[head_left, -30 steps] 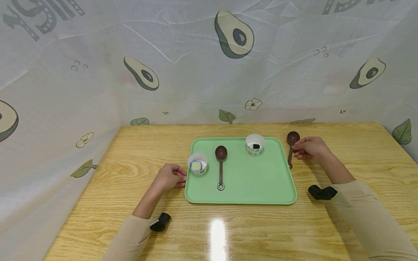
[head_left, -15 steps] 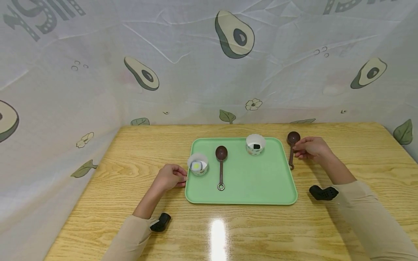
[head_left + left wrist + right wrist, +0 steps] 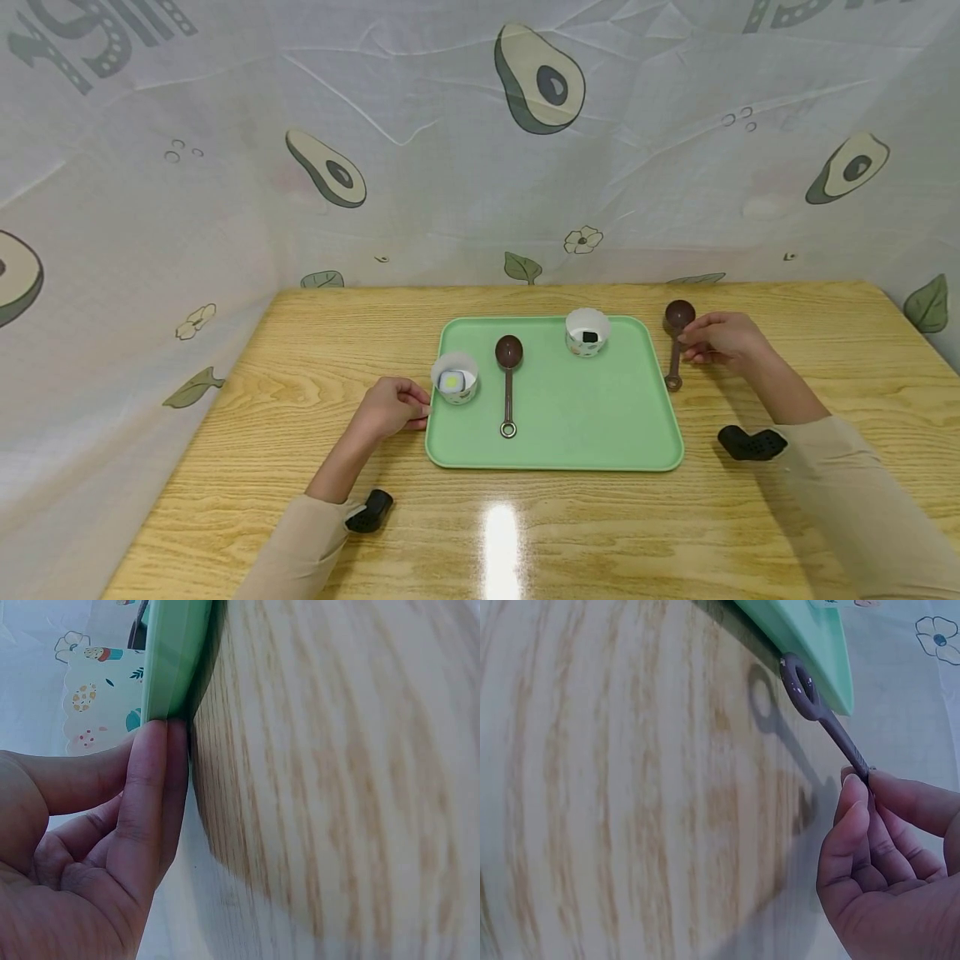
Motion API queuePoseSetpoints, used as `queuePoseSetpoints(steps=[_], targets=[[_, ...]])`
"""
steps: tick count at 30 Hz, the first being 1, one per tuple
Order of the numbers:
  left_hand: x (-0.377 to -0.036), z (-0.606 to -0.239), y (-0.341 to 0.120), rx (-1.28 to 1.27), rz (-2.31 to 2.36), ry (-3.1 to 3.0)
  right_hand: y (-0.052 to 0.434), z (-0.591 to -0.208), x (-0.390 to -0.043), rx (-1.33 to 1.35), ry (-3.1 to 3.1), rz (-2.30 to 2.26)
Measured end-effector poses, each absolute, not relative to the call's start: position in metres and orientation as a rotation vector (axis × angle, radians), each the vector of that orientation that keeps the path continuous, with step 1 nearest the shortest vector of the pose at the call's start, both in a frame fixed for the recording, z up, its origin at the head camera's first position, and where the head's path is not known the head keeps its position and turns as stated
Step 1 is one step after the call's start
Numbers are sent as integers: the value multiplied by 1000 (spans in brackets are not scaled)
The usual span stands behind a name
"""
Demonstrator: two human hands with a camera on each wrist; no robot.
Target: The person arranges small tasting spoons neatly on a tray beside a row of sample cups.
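Note:
In the head view a light green tray (image 3: 585, 417) lies on the table. At its left edge my left hand (image 3: 392, 407) pinches the rim; the left wrist view shows the fingertips (image 3: 154, 739) against the green edge (image 3: 169, 667). Just beyond the tray's right side, my right hand (image 3: 723, 337) pinches the handle of a brown spoon (image 3: 680, 315) between thumb and fingers. In the right wrist view the spoon's ringed handle end (image 3: 802, 688) is held above the table, its shadow apart from it. The bowl of this spoon is hidden there.
On the tray are a second brown spoon (image 3: 508, 353), a white patterned cup (image 3: 455, 392) with a white and yellow-green item at left, and another cup (image 3: 587, 342) with a small black item at the back. A printed cloth (image 3: 450, 167) hangs behind the wooden table (image 3: 360, 325).
My right hand has shifted slightly to the right with the brown spoon, whose handle end now sits a little further right and nearer. The left hand and the tray stay put.

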State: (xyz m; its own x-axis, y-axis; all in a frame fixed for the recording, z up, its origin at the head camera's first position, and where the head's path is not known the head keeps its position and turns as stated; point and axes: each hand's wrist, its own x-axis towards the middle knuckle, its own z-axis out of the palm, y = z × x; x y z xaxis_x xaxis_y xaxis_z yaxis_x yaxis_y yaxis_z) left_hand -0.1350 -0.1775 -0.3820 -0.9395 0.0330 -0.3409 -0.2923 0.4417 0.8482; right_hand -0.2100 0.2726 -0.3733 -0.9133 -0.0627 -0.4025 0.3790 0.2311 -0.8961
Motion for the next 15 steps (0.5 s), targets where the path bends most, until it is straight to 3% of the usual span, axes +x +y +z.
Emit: queuePoseSetpoints(steps=[15], targets=[[-134,-379,-177,-227,1474,2401,277,-366,-208,223,2161,-1729]])
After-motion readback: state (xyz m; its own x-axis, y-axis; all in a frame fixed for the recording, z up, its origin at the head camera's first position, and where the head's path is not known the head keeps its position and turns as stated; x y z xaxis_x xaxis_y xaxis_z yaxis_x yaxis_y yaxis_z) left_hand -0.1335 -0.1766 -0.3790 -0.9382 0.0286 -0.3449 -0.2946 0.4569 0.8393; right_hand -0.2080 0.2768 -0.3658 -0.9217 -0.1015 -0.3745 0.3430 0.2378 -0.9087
